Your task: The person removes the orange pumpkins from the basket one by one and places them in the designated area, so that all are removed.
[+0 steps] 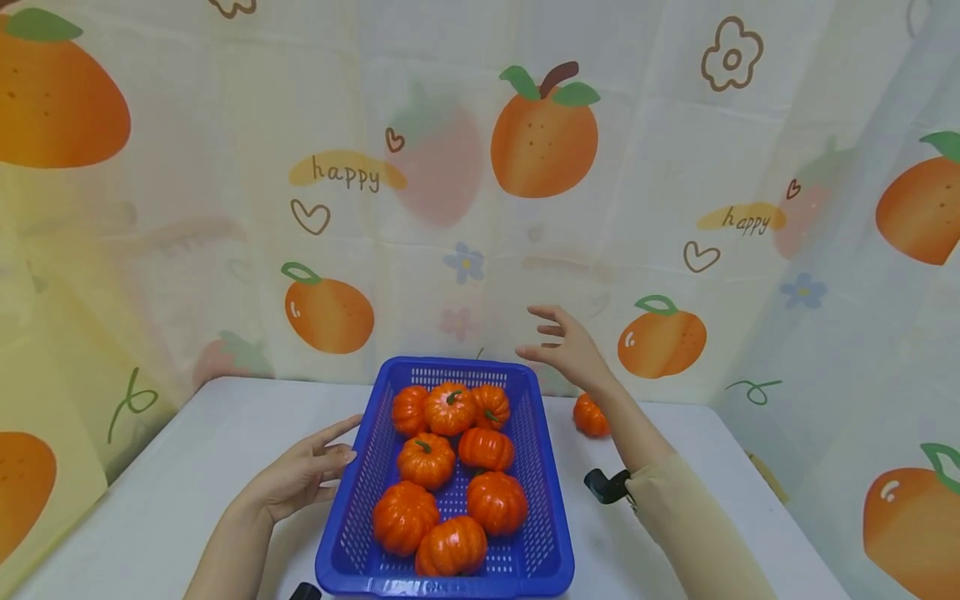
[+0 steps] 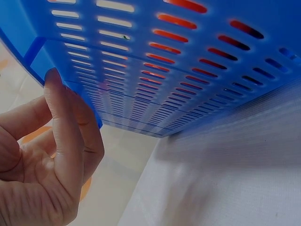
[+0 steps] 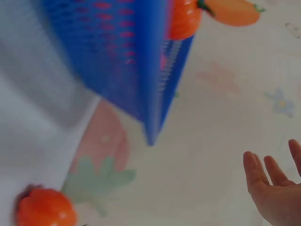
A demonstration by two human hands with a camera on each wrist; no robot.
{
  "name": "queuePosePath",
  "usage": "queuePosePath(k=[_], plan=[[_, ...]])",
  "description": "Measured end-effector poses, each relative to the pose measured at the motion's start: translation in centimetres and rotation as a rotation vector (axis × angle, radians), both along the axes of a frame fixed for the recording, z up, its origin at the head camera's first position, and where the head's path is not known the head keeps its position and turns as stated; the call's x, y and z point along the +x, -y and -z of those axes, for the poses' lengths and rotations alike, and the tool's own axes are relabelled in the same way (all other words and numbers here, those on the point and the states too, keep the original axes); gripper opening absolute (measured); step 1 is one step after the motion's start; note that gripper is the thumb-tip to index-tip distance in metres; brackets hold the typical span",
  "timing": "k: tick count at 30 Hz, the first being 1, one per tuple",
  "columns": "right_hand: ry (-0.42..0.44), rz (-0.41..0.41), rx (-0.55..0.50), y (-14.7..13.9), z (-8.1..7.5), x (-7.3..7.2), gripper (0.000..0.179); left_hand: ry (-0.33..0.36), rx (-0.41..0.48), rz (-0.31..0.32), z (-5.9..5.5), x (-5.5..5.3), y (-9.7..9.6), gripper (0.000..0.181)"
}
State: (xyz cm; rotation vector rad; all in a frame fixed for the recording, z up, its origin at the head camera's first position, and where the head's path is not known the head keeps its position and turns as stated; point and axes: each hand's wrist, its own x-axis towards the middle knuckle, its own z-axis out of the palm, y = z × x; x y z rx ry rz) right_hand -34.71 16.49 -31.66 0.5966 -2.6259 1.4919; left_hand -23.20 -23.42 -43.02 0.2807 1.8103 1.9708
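A blue plastic basket [image 1: 551, 500] with slotted walls stands on the white table and holds several small orange pumpkins [image 1: 426, 461]. My left hand [image 1: 300, 475] is at its left side, the fingers loosely bent and touching the rim; up close, the left wrist view shows a fingertip of this hand [image 2: 61, 146] against the blue edge. Raised past the basket's far right corner, my right hand [image 1: 566, 350] has its fingers spread and holds nothing. One more pumpkin [image 1: 591, 416] lies on the table right of the basket, partly hidden by my right forearm.
The white table [image 1: 300, 408] ends at a backdrop curtain [image 1: 450, 250] printed with fruit and flowers. Black camera mounts sit near both wrists, the right one [image 1: 606, 486] beside the sleeve. At the table's right edge a yellowish patch shows.
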Motion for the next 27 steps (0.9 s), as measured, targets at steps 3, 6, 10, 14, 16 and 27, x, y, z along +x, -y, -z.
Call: queuePosePath(k=[3,6,10,14,16,27], plan=[[-0.026,-0.052,-0.021,1.8,-1.8,0.5,0.070,-0.002,-0.005,0.006,0.0,-0.1,0.0,0.074],[-0.041,-0.101,-0.072,3.5,-2.7,0.6,0.067,-0.003,-0.011,0.003,0.0,-0.1,0.0,0.074],[-0.006,-0.169,-0.158,5.5,-2.2,0.2,0.064,-0.007,0.000,-0.002,0.0,0.0,0.0,0.074],[0.104,-0.208,-0.197,6.8,-0.6,-0.1,0.062,0.002,0.010,-0.008,0.0,0.1,-0.2,0.074],[0.166,-0.217,-0.214,7.2,0.5,-0.4,0.061,0.006,0.010,-0.010,0.0,0.2,-0.3,0.074],[0.294,-0.249,-0.196,8.4,3.6,-0.7,0.065,0.009,0.013,-0.020,-0.2,0.3,-0.2,0.075]])
